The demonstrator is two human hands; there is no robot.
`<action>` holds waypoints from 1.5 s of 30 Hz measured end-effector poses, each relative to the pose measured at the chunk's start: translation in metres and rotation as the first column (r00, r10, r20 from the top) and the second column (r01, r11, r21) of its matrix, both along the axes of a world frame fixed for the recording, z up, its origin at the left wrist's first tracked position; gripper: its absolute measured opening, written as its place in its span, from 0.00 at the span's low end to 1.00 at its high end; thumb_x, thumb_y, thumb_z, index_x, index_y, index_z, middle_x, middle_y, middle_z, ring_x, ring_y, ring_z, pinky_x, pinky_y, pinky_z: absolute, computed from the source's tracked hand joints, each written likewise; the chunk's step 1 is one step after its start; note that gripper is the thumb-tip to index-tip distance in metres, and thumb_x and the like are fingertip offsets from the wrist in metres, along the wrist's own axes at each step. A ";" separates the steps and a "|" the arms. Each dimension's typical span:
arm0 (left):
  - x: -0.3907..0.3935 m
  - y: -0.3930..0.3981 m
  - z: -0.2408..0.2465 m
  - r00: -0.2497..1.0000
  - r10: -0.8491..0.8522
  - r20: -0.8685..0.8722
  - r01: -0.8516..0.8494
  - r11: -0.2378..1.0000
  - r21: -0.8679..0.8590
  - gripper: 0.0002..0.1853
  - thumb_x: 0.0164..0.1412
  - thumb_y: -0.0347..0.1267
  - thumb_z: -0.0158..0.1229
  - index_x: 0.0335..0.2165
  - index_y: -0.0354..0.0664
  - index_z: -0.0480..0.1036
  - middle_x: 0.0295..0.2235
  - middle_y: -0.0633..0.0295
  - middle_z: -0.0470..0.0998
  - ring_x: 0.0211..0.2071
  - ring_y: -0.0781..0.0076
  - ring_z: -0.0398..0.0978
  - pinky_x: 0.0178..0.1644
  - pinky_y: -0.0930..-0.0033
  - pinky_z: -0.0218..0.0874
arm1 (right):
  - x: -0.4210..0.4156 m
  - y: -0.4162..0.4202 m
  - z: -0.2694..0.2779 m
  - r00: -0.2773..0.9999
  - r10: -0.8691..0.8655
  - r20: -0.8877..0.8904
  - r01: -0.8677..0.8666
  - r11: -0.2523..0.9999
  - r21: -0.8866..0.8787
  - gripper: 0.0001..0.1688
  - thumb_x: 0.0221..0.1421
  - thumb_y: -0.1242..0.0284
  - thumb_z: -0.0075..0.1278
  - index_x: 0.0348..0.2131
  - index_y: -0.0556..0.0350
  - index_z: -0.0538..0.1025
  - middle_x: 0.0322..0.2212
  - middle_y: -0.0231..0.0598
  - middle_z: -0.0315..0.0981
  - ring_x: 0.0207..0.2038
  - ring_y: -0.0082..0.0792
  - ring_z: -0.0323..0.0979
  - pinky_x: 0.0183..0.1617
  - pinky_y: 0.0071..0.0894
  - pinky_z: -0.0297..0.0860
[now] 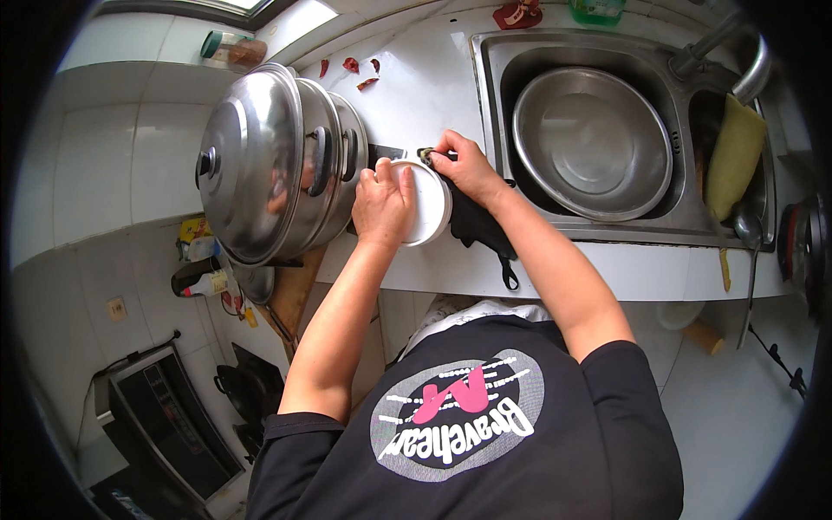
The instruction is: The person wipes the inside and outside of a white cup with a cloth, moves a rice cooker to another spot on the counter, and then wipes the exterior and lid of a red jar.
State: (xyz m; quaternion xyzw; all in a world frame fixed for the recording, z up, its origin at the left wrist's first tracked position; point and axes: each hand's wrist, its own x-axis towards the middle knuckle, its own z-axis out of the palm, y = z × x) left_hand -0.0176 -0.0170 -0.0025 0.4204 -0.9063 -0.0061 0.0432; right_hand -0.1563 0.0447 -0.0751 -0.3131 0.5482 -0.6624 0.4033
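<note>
My left hand (383, 208) grips a round white plastic lid or shallow container (431, 205), its flat face turned up towards me. To its right, my right hand (467, 170) has its thumb and fingers pinched on a small dark, greenish-patterned piece (426, 156); whether it belongs to the black cloth is unclear. The black cloth (481, 224), with a loop at its lower end, lies bunched on the white countertop (416, 273) beneath my right wrist. Behind the white lid, a dark flat object (387, 153) is mostly hidden.
A large lidded steel steamer pot (260, 162) stands close on the left. Dried red chilli pieces (351, 65) lie behind it. On the right, a steel basin (595, 143) sits in the sink (585, 229), near a faucet (708, 49), yellow-green cloth (734, 159) and ladle (749, 229).
</note>
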 end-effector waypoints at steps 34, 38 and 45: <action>0.012 0.017 0.001 0.984 0.178 0.007 -0.178 0.982 0.056 0.18 0.61 0.46 0.36 0.38 0.43 0.61 0.33 0.47 0.70 0.29 0.43 0.73 0.32 0.47 0.64 | 0.044 0.063 0.000 0.997 -0.045 0.060 0.058 0.971 -0.230 0.29 0.44 0.86 0.51 0.48 0.49 0.72 0.47 0.39 0.67 0.50 0.29 0.65 0.54 0.23 0.60; 0.004 0.020 0.012 0.979 0.206 0.016 -0.206 0.971 0.125 0.18 0.62 0.46 0.35 0.38 0.44 0.61 0.35 0.47 0.71 0.32 0.42 0.72 0.35 0.46 0.64 | 0.020 0.038 0.006 0.998 -0.002 -0.061 -0.001 0.998 -0.056 0.22 0.52 0.76 0.49 0.49 0.50 0.70 0.42 0.40 0.73 0.44 0.26 0.70 0.49 0.22 0.64; 0.011 0.013 0.008 0.976 0.213 -0.047 -0.204 0.968 0.145 0.18 0.61 0.48 0.37 0.38 0.47 0.63 0.34 0.50 0.71 0.31 0.46 0.73 0.33 0.48 0.64 | 0.031 0.054 0.023 0.990 -0.024 -0.138 0.045 0.987 0.152 0.18 0.56 0.74 0.43 0.47 0.48 0.72 0.36 0.39 0.65 0.42 0.30 0.62 0.50 0.23 0.57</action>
